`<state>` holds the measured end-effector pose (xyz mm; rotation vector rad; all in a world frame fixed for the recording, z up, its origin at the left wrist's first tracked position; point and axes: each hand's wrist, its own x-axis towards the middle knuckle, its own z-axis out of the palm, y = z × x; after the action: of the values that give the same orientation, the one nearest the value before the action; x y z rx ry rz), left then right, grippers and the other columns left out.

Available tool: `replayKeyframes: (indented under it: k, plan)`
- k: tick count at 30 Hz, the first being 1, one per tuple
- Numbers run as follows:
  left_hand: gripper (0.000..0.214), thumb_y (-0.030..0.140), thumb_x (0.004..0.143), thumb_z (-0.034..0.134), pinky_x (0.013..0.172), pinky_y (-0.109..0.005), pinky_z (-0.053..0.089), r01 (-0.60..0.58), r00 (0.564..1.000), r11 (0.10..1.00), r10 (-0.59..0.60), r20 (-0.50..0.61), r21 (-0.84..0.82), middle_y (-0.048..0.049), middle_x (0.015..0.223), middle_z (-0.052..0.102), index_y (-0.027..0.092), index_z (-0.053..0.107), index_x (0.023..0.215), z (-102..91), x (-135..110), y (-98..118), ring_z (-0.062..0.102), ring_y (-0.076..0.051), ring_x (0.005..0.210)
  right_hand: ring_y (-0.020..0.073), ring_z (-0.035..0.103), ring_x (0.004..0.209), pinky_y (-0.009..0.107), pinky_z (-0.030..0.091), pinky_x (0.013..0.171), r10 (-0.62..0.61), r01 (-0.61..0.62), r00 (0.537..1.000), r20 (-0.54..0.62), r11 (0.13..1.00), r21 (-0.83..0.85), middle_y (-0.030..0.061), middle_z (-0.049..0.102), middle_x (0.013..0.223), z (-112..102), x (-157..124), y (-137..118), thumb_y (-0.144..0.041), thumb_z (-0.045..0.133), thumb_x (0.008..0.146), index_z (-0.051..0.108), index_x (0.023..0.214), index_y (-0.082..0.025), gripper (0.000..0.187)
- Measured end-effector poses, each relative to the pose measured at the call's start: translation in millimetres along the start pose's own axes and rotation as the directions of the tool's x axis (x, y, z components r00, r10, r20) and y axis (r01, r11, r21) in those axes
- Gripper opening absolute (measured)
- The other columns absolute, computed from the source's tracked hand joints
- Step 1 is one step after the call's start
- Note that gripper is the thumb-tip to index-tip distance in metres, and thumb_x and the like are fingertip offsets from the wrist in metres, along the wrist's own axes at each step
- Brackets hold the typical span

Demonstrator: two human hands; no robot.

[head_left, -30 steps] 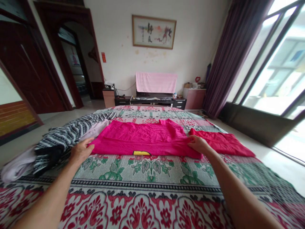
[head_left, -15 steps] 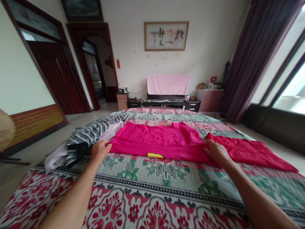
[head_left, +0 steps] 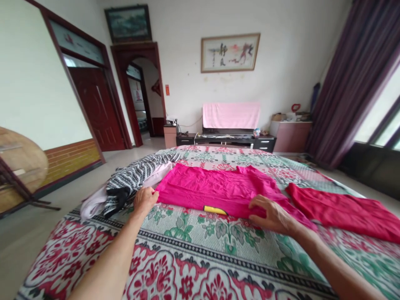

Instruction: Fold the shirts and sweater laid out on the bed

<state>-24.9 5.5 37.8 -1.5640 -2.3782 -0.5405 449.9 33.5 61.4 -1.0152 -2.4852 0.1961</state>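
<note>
A bright pink garment (head_left: 206, 185) lies spread on the patterned bed cover (head_left: 184, 229), its surface wrinkled, with a yellow patch (head_left: 215, 210) at its near edge. My left hand (head_left: 146, 203) pinches the garment's near left corner. Over the near edge, right of the yellow patch, is my right hand (head_left: 271, 214), its thumb and fingers apart; the fingertips reach the cloth, and I see no fabric gripped in them. Farther right, a folded red garment (head_left: 346, 210) rests apart from the pink one.
Left of the pink garment lie a black-and-white striped garment (head_left: 137, 179) and a pale folded cloth (head_left: 93, 202). Beyond the bed stands a low black cabinet (head_left: 265, 144), with a pink cloth (head_left: 231, 115) draped above it. A round wooden tabletop (head_left: 21, 166) leans at the far left.
My right hand has left the garment's right end, moved left along its near edge and spread its fingers. My left hand keeps the left corner. The view has turned slightly left.
</note>
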Motion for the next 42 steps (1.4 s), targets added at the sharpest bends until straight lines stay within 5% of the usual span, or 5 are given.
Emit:
replayKeyframes:
  k: [11,19,27,36,42]
  plan:
    - [0.040,0.023,0.083,0.044,0.081,-0.029,0.047,-0.055,0.998,0.979,0.051,-0.026,-0.197,-0.0072,0.105,0.073,0.022,0.065,0.117,-4.2,1,7,0.067,-0.022,0.092,0.0169,0.057,0.076,0.027,0.044,0.069,0.020,-0.014,0.998,0.053,0.993,-0.119,0.0054,0.061,0.079,4,7,-20,-0.017,0.044,0.080,0.064,0.076,-0.020,0.020]
    - [0.038,0.015,0.081,0.040,0.084,-0.027,0.049,-0.193,0.979,0.945,0.168,-0.115,-0.265,-0.0060,0.099,0.073,0.020,0.075,0.097,-11.7,8,10,0.067,-0.019,0.090,0.0160,0.057,0.073,0.026,0.043,0.068,0.064,-0.060,0.998,0.029,0.993,-0.100,0.0050,0.062,0.079,10,6,-16,-0.015,0.043,0.079,0.065,0.088,-0.020,0.024]
    - [0.037,0.015,0.075,0.043,0.086,-0.024,0.049,-0.074,0.996,0.967,0.059,-0.071,-0.245,-0.0042,0.097,0.075,0.020,0.077,0.089,-15.4,7,0,0.068,-0.020,0.094,0.0146,0.056,0.071,0.024,0.039,0.065,0.038,-0.031,0.998,0.049,0.991,-0.129,0.0036,0.060,0.077,15,6,-14,-0.011,0.042,0.076,0.063,0.081,-0.019,0.023]
    - [0.036,0.024,0.077,0.044,0.080,-0.027,0.049,0.002,0.988,0.980,-0.033,-0.154,-0.197,-0.0075,0.099,0.074,0.018,0.076,0.093,-18.0,8,-12,0.067,-0.022,0.090,0.0124,0.052,0.067,0.023,0.035,0.062,0.000,0.009,0.998,0.065,0.989,-0.147,0.0028,0.059,0.073,12,10,-32,-0.008,0.045,0.074,0.061,0.074,-0.017,0.018]
    - [0.037,0.033,0.081,0.045,0.067,-0.035,0.047,0.139,0.990,0.988,-0.138,0.018,-0.073,-0.0155,0.099,0.072,0.018,0.076,0.095,-14.7,11,-24,0.066,-0.026,0.075,0.0120,0.053,0.069,0.022,0.034,0.061,-0.029,0.040,0.996,0.080,0.989,-0.143,0.0031,0.061,0.077,17,14,-49,-0.009,0.048,0.074,0.062,0.076,-0.017,0.017]
